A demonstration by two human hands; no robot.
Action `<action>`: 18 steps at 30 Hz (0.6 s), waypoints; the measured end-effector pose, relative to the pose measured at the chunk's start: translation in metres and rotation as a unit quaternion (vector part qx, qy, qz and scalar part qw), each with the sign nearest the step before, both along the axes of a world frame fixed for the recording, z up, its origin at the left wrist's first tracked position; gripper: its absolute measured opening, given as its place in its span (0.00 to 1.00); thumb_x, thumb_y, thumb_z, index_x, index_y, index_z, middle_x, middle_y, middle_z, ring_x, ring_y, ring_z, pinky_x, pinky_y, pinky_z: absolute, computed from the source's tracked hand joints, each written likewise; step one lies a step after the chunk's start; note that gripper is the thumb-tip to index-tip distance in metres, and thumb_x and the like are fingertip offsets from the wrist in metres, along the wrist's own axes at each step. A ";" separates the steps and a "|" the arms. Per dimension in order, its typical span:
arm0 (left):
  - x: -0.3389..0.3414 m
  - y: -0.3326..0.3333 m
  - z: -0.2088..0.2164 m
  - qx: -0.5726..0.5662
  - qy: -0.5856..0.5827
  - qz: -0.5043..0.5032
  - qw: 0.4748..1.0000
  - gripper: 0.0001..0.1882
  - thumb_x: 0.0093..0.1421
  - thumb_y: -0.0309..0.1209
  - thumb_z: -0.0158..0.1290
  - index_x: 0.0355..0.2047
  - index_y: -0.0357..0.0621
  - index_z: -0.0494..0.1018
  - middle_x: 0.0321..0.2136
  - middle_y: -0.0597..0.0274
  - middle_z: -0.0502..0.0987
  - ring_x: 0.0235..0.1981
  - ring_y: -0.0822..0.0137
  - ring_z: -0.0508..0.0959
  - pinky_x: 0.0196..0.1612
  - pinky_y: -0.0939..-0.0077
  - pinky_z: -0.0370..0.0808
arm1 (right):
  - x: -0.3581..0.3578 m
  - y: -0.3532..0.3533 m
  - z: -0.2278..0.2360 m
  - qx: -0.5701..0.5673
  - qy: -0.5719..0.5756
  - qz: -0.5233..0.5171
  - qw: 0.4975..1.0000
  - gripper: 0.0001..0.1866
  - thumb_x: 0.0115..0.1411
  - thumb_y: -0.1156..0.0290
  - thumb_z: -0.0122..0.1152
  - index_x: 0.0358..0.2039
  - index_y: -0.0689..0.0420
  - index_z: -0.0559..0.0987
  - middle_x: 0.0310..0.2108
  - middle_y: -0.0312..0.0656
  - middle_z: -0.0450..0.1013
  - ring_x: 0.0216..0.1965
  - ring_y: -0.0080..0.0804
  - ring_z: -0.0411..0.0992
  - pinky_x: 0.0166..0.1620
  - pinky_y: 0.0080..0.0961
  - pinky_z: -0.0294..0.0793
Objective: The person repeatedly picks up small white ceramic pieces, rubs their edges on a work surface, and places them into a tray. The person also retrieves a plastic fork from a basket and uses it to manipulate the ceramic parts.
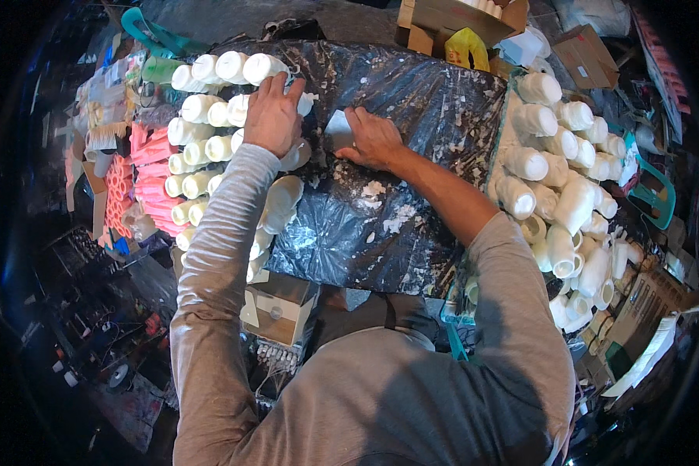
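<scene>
My left hand (pixel 274 116) lies over the right end of the rows of white, bottle-shaped pieces (pixel 231 67). Its fingers reach away from me, slightly apart, with the fingertips close to the farthest row; the thumb is hidden. A white piece (pixel 307 104) pokes out to the right from under that hand. Over the middle of the table, my right hand (pixel 374 138) is closed on a flat, pale grey-white piece (pixel 339 130), pinched between thumb and fingers. What the flat piece is made of does not show. Dark plastic sheeting (pixel 318 237) covers the table beneath.
White flakes (pixel 398 219) litter the sheeting. More white hollow pieces (pixel 532 163) are heaped at the table's right side. Pink pieces (pixel 154 175) lie beyond the rows at left. A yellow bag (pixel 466 48) and cardboard boxes (pixel 586 56) stand behind; another box (pixel 279 311) is low near me.
</scene>
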State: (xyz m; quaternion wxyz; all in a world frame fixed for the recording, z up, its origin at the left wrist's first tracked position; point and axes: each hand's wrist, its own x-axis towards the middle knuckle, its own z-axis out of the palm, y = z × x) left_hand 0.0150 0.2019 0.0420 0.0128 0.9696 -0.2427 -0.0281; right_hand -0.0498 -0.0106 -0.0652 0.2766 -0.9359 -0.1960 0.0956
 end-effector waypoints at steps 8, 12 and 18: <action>-0.018 -0.004 0.030 -0.048 -0.016 -0.013 0.999 0.35 0.52 0.27 0.66 0.61 0.42 0.69 0.62 0.40 0.68 0.62 0.40 0.70 0.64 0.51 0.69 | -0.039 -0.034 0.034 -0.066 0.112 -0.020 0.991 0.33 0.54 0.55 0.75 0.53 0.57 0.72 0.43 0.50 0.78 0.43 0.51 0.80 0.45 0.46 0.79; -0.093 -0.011 0.036 -0.181 0.017 -0.037 0.983 0.28 0.55 0.29 0.65 0.57 0.38 0.73 0.59 0.38 0.70 0.59 0.39 0.72 0.61 0.50 0.70 | 0.023 -0.092 0.061 -0.102 -0.052 -0.103 0.988 0.10 0.62 0.72 0.54 0.33 0.56 0.84 0.35 0.53 0.81 0.40 0.51 0.82 0.44 0.48 0.80; -0.218 -0.051 -0.005 -0.159 0.163 -0.018 0.973 0.30 0.58 0.37 0.63 0.58 0.38 0.71 0.60 0.38 0.68 0.62 0.38 0.67 0.63 0.47 0.65 | 0.031 -0.067 0.024 -0.188 -0.028 -0.138 0.972 0.13 0.62 0.66 0.54 0.30 0.52 0.87 0.33 0.47 0.83 0.36 0.43 0.84 0.37 0.42 0.82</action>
